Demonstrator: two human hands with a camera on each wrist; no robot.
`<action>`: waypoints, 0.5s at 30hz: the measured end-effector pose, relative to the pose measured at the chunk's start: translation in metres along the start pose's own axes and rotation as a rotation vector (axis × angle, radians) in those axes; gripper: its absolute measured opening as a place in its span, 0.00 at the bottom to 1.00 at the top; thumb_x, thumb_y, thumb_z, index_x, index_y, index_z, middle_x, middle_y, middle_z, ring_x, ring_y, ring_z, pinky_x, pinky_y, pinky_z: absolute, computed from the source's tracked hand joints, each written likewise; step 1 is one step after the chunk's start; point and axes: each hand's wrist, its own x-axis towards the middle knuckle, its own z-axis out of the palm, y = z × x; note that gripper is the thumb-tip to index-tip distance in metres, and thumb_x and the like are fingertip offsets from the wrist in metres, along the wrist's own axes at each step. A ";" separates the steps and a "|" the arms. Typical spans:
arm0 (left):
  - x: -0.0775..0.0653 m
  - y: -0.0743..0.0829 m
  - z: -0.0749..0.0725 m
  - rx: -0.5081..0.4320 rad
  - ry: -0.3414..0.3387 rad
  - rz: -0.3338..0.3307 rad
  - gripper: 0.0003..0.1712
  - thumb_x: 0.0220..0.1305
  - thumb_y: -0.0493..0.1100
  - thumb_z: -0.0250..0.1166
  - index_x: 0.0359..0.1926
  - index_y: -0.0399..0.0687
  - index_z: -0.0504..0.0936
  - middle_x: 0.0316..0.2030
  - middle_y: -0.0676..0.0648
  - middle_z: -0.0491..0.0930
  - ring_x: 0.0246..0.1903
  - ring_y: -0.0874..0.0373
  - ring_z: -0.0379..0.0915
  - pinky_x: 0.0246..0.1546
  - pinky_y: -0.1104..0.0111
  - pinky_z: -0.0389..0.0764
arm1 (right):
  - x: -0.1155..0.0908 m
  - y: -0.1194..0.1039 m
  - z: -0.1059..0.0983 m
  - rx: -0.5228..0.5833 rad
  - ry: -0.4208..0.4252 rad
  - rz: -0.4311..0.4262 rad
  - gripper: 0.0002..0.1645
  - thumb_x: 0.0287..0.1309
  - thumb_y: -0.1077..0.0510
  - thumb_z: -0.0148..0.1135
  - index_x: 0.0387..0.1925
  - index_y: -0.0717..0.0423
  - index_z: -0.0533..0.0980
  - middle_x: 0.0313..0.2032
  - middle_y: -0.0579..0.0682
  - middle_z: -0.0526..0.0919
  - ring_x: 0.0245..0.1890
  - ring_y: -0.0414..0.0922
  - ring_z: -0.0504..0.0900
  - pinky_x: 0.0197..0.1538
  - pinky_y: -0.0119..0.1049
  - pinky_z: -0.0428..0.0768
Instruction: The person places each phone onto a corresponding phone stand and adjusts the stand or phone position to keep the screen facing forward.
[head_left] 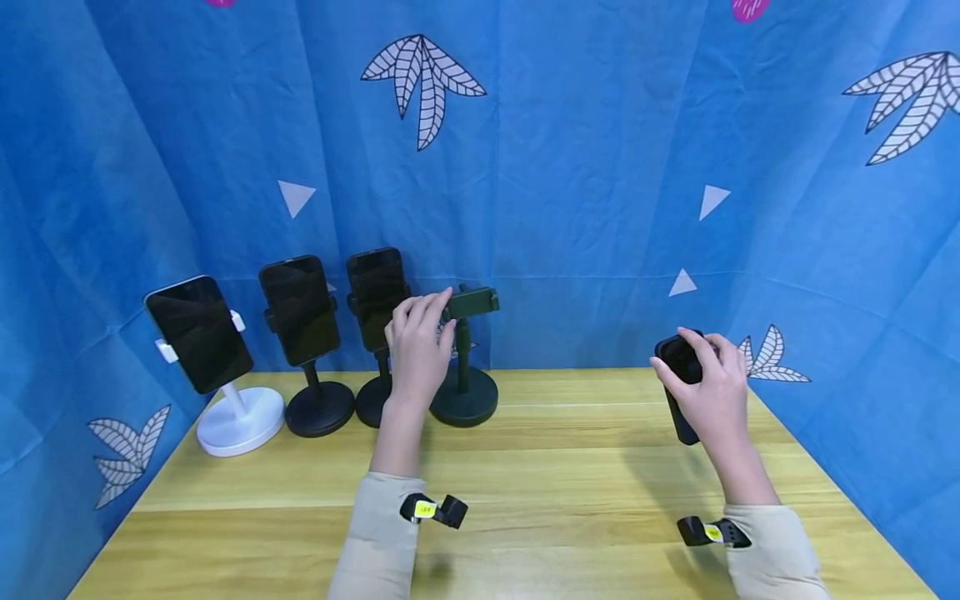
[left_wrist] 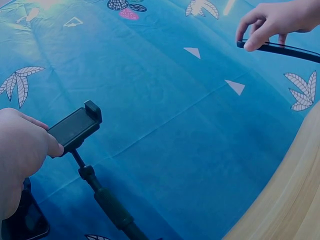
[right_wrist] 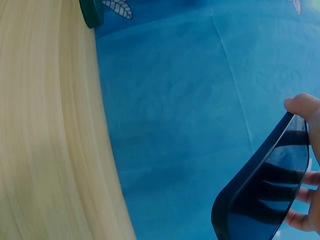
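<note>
A dark green phone stand (head_left: pixel 465 402) stands on the table with its holder tilted back and no phone in it. My left hand (head_left: pixel 418 346) pinches the left end of that holder (left_wrist: pixel 75 131), the thumb along its edge in the left wrist view. Off to the right, my right hand (head_left: pixel 716 390) holds a black smartphone (head_left: pixel 681 360) above the table. The thumb is on one long edge and the fingers on the opposite one, as the right wrist view shows; the glossy screen (right_wrist: pixel 270 192) reflects the fingers.
Left of the green stand, a white stand (head_left: pixel 251 423) and two black stands (head_left: pixel 318 410) each carry an upright phone (head_left: pixel 300 308). The nearest black one is partly behind my left forearm. A blue patterned cloth (head_left: pixel 570 208) hangs behind the wooden table (head_left: pixel 555 500).
</note>
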 end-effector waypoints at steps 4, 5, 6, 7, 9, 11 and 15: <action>0.000 0.000 0.001 -0.004 0.004 0.000 0.25 0.63 0.41 0.66 0.62 0.52 0.77 0.56 0.45 0.80 0.58 0.45 0.66 0.55 0.47 0.68 | 0.000 -0.006 0.001 0.008 -0.001 -0.016 0.34 0.45 0.56 0.76 0.57 0.55 0.76 0.55 0.69 0.70 0.54 0.66 0.67 0.53 0.66 0.65; 0.000 0.000 0.001 -0.006 0.005 0.000 0.25 0.63 0.40 0.66 0.62 0.51 0.77 0.56 0.45 0.80 0.58 0.45 0.66 0.55 0.47 0.68 | 0.000 -0.007 0.001 0.012 0.000 -0.020 0.34 0.44 0.56 0.76 0.57 0.55 0.77 0.55 0.69 0.70 0.54 0.66 0.67 0.53 0.66 0.65; 0.000 0.000 0.001 -0.005 0.003 0.000 0.25 0.64 0.41 0.66 0.62 0.51 0.77 0.56 0.45 0.80 0.58 0.46 0.66 0.55 0.47 0.68 | 0.000 -0.009 0.002 0.014 0.000 -0.026 0.34 0.44 0.57 0.76 0.57 0.55 0.77 0.55 0.69 0.71 0.54 0.66 0.67 0.52 0.66 0.65; 0.000 0.000 0.001 -0.005 0.004 0.000 0.25 0.63 0.40 0.66 0.62 0.51 0.77 0.56 0.45 0.80 0.58 0.46 0.66 0.55 0.47 0.68 | 0.000 -0.011 0.002 0.017 0.001 -0.032 0.34 0.44 0.57 0.76 0.57 0.54 0.77 0.55 0.69 0.71 0.54 0.66 0.67 0.52 0.66 0.65; 0.000 0.000 0.001 -0.005 0.006 0.001 0.25 0.63 0.40 0.66 0.62 0.51 0.77 0.56 0.45 0.80 0.58 0.45 0.66 0.55 0.47 0.68 | 0.000 -0.014 0.003 0.021 0.003 -0.051 0.34 0.43 0.57 0.76 0.56 0.54 0.77 0.54 0.69 0.71 0.54 0.66 0.67 0.52 0.66 0.65; 0.000 0.000 0.001 -0.002 0.006 0.001 0.25 0.63 0.40 0.66 0.62 0.51 0.77 0.56 0.45 0.80 0.58 0.45 0.66 0.55 0.47 0.68 | -0.001 -0.017 0.004 0.023 0.006 -0.077 0.35 0.43 0.57 0.77 0.56 0.54 0.77 0.54 0.69 0.71 0.52 0.66 0.68 0.51 0.65 0.66; 0.000 0.000 0.001 0.001 0.002 0.001 0.24 0.65 0.42 0.65 0.62 0.52 0.77 0.57 0.45 0.80 0.58 0.45 0.66 0.56 0.47 0.68 | -0.001 -0.025 0.005 0.029 0.021 -0.120 0.35 0.41 0.57 0.77 0.56 0.54 0.78 0.53 0.70 0.72 0.50 0.66 0.68 0.46 0.63 0.68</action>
